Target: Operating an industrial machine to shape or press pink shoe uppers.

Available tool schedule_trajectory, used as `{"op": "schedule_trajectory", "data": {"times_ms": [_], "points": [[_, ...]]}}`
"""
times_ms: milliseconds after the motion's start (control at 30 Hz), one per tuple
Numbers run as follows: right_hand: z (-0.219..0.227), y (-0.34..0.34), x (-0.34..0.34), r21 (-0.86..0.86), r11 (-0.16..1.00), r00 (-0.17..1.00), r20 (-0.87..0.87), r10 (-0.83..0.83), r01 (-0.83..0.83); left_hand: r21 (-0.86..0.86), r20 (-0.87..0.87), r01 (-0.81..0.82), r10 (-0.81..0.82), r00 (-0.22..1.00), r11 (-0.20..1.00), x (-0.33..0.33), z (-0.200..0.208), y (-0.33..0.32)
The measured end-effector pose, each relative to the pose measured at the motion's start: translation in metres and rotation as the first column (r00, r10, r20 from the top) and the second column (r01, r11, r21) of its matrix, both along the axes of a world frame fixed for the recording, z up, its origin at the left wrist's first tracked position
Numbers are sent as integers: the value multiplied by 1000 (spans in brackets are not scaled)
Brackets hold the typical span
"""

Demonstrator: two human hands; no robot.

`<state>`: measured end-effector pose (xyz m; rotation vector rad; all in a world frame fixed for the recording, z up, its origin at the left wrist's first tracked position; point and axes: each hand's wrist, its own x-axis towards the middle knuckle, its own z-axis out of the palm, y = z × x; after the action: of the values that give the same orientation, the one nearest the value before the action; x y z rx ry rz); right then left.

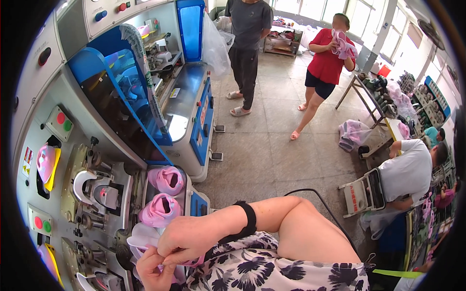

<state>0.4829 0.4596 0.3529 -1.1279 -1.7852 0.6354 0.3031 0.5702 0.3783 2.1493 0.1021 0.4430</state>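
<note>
Low in the view, my right hand [187, 236] bends inward with its fingers closed, below a black wristband [249, 217]. My left hand [154, 269] meets it, thumb and fingers pinched together at the right fingertips. What they pinch is hidden or too small to name. Behind and beneath the hands shows a white and pink shoe upper [141, 236], mostly covered by them. Just beyond, two pink shoe uppers, one nearer [160, 210] and one farther [167, 179], stand with their openings up on a machine's metal ledge.
Left is a machine with metal clamps [99, 191], push buttons [60, 119] and a pink upper on a yellow-edged form [47, 164]. A blue-framed machine [189, 106] stands ahead. One person stands, another holds pink pieces [343, 44], and a seated person [405, 167] works at right. Bagged uppers [353, 133] lie on the floor.
</note>
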Motion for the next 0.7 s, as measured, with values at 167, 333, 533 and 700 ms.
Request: {"op": "schedule_trajectory", "data": {"times_ms": [167,333,533,700], "points": [[-7,6,-14,89,996,977,-211,40,-22,-121,22,55,-53,998,991,-5,-2,-1],[-10,15,-22,293,951,928,-372,23,94,-350,157,-60,122,980,935,-4,-17,-4],[-4,16,-11,216,966,975,-196,-101,143,-369,77,-141,181,980,919,-5,-13,-2],[1,19,-2,90,981,982,-98,-162,171,-242,-29,-173,171,985,955,-14,4,-1]]}}
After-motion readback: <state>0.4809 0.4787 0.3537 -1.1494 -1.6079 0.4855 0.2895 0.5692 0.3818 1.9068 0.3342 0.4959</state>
